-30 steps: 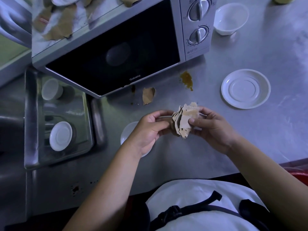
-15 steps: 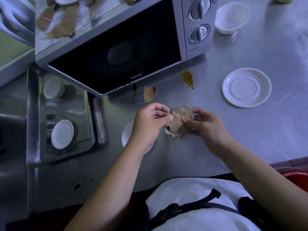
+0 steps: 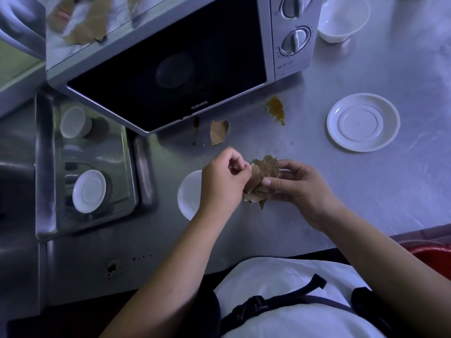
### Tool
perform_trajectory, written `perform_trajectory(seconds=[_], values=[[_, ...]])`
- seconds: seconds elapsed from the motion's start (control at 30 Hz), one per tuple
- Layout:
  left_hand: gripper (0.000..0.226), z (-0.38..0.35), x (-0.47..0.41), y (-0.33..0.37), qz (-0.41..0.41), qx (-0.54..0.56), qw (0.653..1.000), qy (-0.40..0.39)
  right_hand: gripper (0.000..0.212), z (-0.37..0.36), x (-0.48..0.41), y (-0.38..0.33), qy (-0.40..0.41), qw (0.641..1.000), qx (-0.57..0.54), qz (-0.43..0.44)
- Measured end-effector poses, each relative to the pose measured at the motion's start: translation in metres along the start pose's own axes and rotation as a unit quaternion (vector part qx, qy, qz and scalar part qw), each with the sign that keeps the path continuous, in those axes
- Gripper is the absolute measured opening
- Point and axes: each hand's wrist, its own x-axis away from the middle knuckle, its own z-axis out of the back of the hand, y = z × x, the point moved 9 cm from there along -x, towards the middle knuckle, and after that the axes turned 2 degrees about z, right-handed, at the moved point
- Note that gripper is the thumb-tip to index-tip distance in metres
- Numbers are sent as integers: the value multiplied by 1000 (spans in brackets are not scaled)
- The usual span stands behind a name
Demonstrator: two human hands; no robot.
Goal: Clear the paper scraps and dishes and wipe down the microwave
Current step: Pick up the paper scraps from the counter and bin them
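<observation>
A bunch of brown paper scraps (image 3: 262, 178) is held above the steel counter between my left hand (image 3: 223, 181) and my right hand (image 3: 296, 184); both grip it from either side. One loose scrap (image 3: 219, 131) lies in front of the silver microwave (image 3: 168, 76). More scraps (image 3: 83, 30) rest on the microwave's top. A white saucer (image 3: 363, 121) sits to the right, a white bowl (image 3: 343, 18) at the far right, and a small white dish (image 3: 188, 193) lies partly hidden under my left hand.
A steel tray (image 3: 44, 167) at left holds a white cup (image 3: 74, 121) and a white saucer (image 3: 89, 191). An orange-brown stain (image 3: 275, 109) marks the counter by the microwave's corner. A red container (image 3: 432, 252) shows below the counter's right edge.
My hands have pressed closer together, squeezing the scraps into a tighter bunch. My left hand's fingers have curled over the bunch's left side.
</observation>
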Motion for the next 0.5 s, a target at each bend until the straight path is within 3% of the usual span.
perform_trajectory(seconds=[0.17, 0.27, 0.37, 0.5], values=[[29, -10, -3, -2, 6, 20, 999, -38, 23, 6, 1, 1, 50, 999, 14, 13], [17, -23, -11, -16, 60, 97, 989, -97, 20, 15, 1, 1, 76, 997, 10, 11], [4, -14, -38, -45, 117, 118, 985, -53, 22, 29, 2, 0, 105, 994, 1, 14], [33, -6, -99, -80, 157, -22, 987, -11, 24, 48, 4, -1, 139, 990, -11, 20]])
